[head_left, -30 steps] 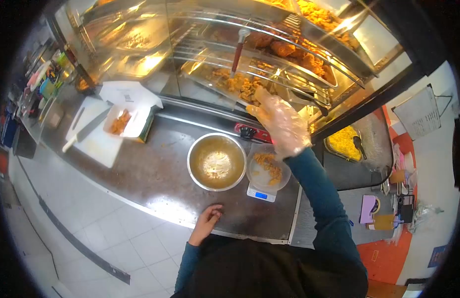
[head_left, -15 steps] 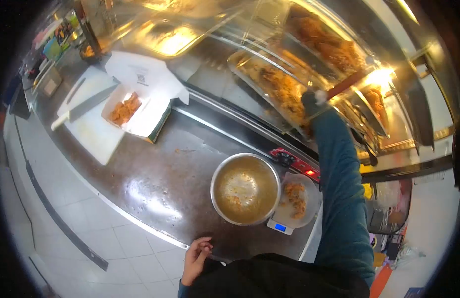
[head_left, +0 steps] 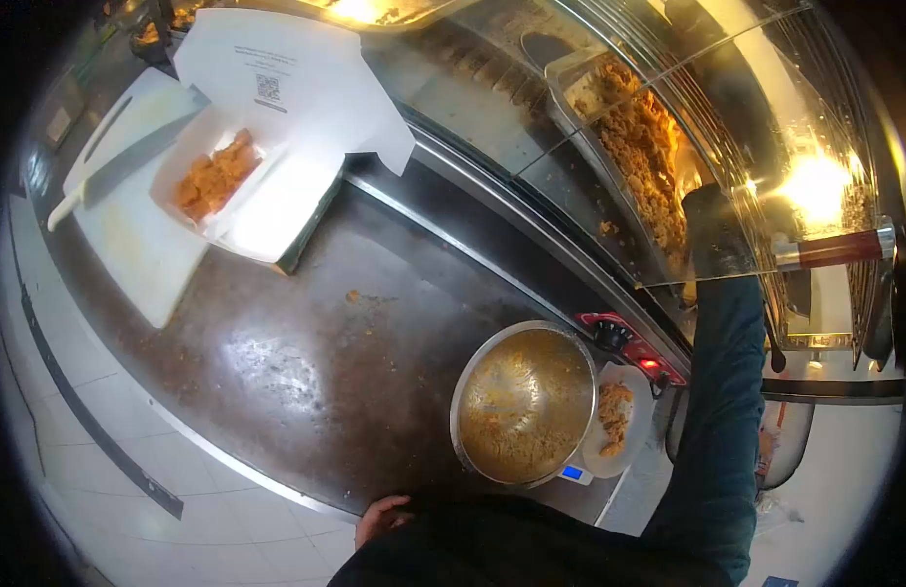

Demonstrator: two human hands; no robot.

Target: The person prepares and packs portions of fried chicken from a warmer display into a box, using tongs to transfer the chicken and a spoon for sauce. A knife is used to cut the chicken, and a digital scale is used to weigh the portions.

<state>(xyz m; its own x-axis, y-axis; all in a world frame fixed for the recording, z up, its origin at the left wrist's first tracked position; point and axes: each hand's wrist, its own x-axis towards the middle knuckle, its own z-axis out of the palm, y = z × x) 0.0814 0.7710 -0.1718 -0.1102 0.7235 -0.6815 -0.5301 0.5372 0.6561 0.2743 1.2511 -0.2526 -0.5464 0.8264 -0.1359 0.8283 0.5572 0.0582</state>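
Note:
My left hand rests at the counter's near edge, partly covered by my dark clothing. Its visible fingers are loosely curled, with nothing seen in them. My right arm, in a dark blue sleeve, reaches into a lit glass cabinet beside a tray of orange-brown crumbly fried food. Behind the glass the arm's end is dark, so the fingers of that hand cannot be made out. A tilted metal bowl, smeared inside, stands near my body. Beside it, a pale dish with fried pieces sits on a scale.
At the left, an open white takeaway box holds orange-brown pieces. It overlaps a white cutting board bearing a large knife. The cabinet's glass panel has a wooden handle. A red control panel lies behind the bowl.
The view has shifted closer to the counter. My right arm remains in the cabinet. My left hand is now more hidden by my clothing, and the bowl appears more tilted.

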